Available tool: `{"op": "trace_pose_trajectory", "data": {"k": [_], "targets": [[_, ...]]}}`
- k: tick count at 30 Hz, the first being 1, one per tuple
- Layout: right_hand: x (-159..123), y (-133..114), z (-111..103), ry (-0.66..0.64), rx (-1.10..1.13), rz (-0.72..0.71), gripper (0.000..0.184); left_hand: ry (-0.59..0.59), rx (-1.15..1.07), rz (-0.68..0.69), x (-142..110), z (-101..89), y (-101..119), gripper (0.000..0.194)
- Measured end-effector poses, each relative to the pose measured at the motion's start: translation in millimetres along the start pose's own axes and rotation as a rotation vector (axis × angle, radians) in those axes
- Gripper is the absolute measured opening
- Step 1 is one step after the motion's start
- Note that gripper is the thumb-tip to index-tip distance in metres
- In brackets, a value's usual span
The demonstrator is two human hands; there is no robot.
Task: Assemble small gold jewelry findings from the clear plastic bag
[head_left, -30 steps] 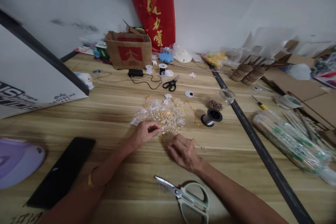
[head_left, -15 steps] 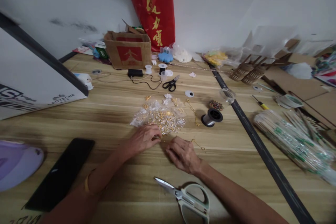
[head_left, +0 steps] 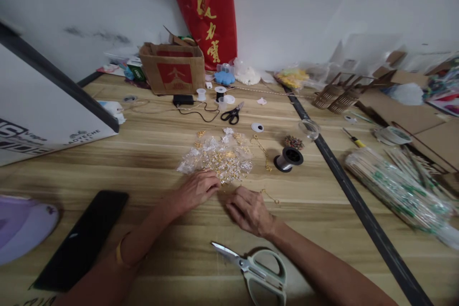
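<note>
A loose heap of small gold and clear beads and findings [head_left: 225, 165], partly in clear plastic bags [head_left: 190, 160], lies mid-table. At its near edge my left hand [head_left: 201, 187] rests with curled fingers pressed together. Just to the right, my right hand [head_left: 251, 211] is closed too, knuckles up, fingertips toward the left hand. Whatever either hand pinches is too small to make out. Beside my right hand lies a short gold chain [head_left: 270, 197]; a longer gold chain [head_left: 263, 152] stretches farther back. Light-handled scissors [head_left: 251, 270] lie partly open below the right hand.
A spool of wire [head_left: 288, 159] stands right of the heap near a beaded cluster [head_left: 294, 142]. Black-handled scissors [head_left: 232, 114] lie behind. A black phone-like slab [head_left: 82, 239] is at left, a white box [head_left: 46, 105] beyond it. Wrapped sticks [head_left: 398, 191] lie at right.
The view has shifted very slightly. Both hands stay in nearly the same place and pose; no object has visibly moved.
</note>
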State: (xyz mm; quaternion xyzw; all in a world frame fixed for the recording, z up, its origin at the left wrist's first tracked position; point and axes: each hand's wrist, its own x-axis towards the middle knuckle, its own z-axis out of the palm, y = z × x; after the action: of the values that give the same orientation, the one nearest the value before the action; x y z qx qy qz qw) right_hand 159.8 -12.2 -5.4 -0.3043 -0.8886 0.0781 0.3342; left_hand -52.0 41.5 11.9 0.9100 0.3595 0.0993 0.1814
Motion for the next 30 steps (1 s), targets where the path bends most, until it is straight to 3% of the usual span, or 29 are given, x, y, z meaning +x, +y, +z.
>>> {"op": "trace_pose_trajectory", "data": {"k": [10,30], "targets": [[-1.6,1.8,1.1,0.006,0.008,0.042,0.012,0.089,-0.125,-0.043,2.7,1.0,-3.9,0.014],[-1.9,3.6,3.4,0.007,-0.002,0.024,0.008,0.000,-0.021,0.029,-0.3,-0.9,-3.0,0.014]]}}
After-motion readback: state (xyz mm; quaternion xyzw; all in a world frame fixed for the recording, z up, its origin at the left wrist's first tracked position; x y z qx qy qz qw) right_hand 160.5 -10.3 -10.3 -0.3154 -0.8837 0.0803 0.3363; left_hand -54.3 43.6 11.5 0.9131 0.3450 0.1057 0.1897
